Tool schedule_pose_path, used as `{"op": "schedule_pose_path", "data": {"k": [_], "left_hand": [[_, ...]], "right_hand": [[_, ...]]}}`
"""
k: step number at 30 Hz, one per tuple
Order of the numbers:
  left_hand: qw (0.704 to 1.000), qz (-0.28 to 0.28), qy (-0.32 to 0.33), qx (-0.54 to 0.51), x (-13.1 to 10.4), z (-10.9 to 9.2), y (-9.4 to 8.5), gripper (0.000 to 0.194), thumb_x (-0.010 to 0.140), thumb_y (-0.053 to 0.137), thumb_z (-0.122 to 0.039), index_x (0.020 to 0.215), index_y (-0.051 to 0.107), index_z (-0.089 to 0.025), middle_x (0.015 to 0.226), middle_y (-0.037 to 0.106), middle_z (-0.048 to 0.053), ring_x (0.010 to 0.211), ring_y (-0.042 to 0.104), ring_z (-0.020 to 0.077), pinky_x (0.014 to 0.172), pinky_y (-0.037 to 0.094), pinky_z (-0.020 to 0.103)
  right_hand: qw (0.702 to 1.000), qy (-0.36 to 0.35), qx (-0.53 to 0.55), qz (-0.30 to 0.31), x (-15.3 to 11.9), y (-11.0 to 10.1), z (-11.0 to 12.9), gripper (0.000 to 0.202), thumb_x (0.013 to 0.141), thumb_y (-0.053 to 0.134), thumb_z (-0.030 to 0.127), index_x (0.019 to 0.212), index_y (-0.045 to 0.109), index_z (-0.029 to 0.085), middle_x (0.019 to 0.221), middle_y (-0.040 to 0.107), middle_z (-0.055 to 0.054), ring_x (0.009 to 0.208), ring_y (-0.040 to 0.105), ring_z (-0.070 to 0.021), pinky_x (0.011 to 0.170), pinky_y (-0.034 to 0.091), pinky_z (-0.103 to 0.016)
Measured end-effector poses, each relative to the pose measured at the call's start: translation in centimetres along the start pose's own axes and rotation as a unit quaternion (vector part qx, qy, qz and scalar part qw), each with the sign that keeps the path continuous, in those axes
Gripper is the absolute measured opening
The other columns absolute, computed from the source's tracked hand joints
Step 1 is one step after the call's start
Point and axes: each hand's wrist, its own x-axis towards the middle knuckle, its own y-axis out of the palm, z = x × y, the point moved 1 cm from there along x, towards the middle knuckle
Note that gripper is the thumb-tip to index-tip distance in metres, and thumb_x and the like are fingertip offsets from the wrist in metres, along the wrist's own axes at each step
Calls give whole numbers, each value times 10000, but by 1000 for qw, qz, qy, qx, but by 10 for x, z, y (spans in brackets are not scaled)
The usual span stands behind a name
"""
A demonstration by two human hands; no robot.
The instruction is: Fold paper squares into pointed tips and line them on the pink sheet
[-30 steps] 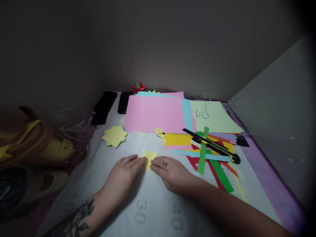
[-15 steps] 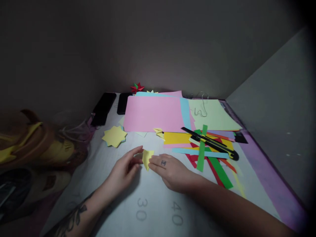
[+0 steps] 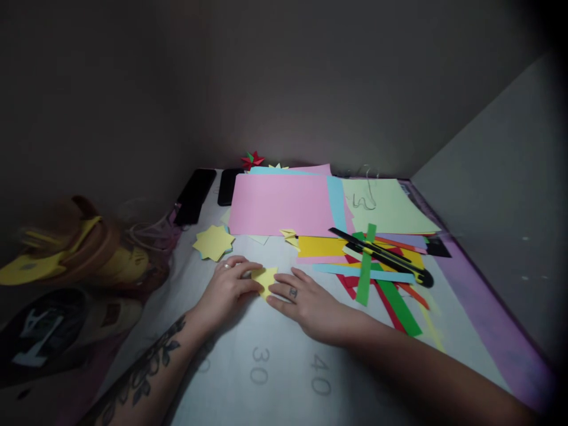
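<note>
A small folded piece of yellow paper (image 3: 266, 280) lies on the white table cover between my hands. My left hand (image 3: 231, 289) has its thumb and forefinger closed at the paper's left edge; its other fingers curl behind. From the right, my right hand (image 3: 307, 303) reaches in with its fingers spread, their tips touching the paper's right side. Just beyond sits another folded yellow paper piece (image 3: 290, 237). A stack of yellow star-shaped papers (image 3: 213, 242) rests beyond my left hand.
Pink paper sheets (image 3: 279, 204) and pale green sheets (image 3: 386, 201) lie at the back. A black-and-yellow utility knife (image 3: 390, 257) rests on coloured strips at right. Two dark phones (image 3: 197, 188) lie back left. A red-green paper star (image 3: 252, 160) stands behind. A clay pot (image 3: 102, 248) is at left.
My left thumb and forefinger have closed onto the yellow paper's left edge, and the paper looks flatter. The fingers of my right hand have spread apart. The view has shifted slightly.
</note>
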Motion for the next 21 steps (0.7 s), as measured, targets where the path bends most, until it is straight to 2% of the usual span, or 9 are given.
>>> {"op": "schedule_pose_path", "data": {"k": [3, 6, 9, 12, 15, 21], "left_hand": [[999, 4, 7, 33, 1, 1, -2, 193, 842, 619, -161, 807, 757, -291, 1109, 693, 29, 1187, 484, 257, 957, 380, 476], [999, 18, 27, 28, 1, 1, -4, 203, 845, 604, -143, 812, 748, -281, 1064, 706, 22, 1193, 486, 243, 967, 367, 456], [999, 33, 29, 0, 3, 0, -8, 178, 866, 585, -167, 835, 734, -259, 970, 717, 22, 1116, 534, 218, 953, 380, 422], [997, 63, 21, -50, 6, 0, -12, 145, 884, 571, -212, 861, 714, -217, 869, 702, 33, 944, 592, 178, 887, 420, 357], [993, 72, 0, -90, 9, 2, -13, 159, 893, 548, -223, 856, 698, -183, 840, 682, 46, 857, 598, 164, 833, 439, 323], [990, 79, -25, -118, 14, -1, -14, 188, 890, 515, -190, 824, 690, -178, 817, 671, 38, 822, 590, 165, 798, 430, 310]], "right_hand": [[1000, -7, -1, -13, 0, -3, 0, 443, 903, 462, 89, 1317, 513, 240, 1272, 600, -80, 1236, 448, -228, 1093, 263, -518], [1000, 1, 7, -7, -1, -3, -1, 492, 897, 448, 78, 1360, 470, 243, 1330, 565, -73, 1257, 430, -228, 1095, 270, -507], [1000, 17, 21, 13, 0, -1, -4, 577, 857, 447, 47, 1401, 425, 236, 1417, 488, -72, 1361, 322, -258, 1114, 229, -544], [999, 19, 39, 15, 0, 0, -5, 634, 820, 457, 27, 1417, 403, 235, 1428, 476, -65, 1409, 250, -248, 1138, 189, -540], [998, 6, 58, 23, 0, -3, -5, 656, 807, 445, 6, 1419, 397, 235, 1408, 502, -45, 1406, 265, -221, 1157, 168, -510], [996, -12, 76, 43, 0, -9, -5, 592, 833, 407, 1, 1371, 458, 244, 1395, 518, -7, 1360, 340, -215, 1152, 185, -504]]}}
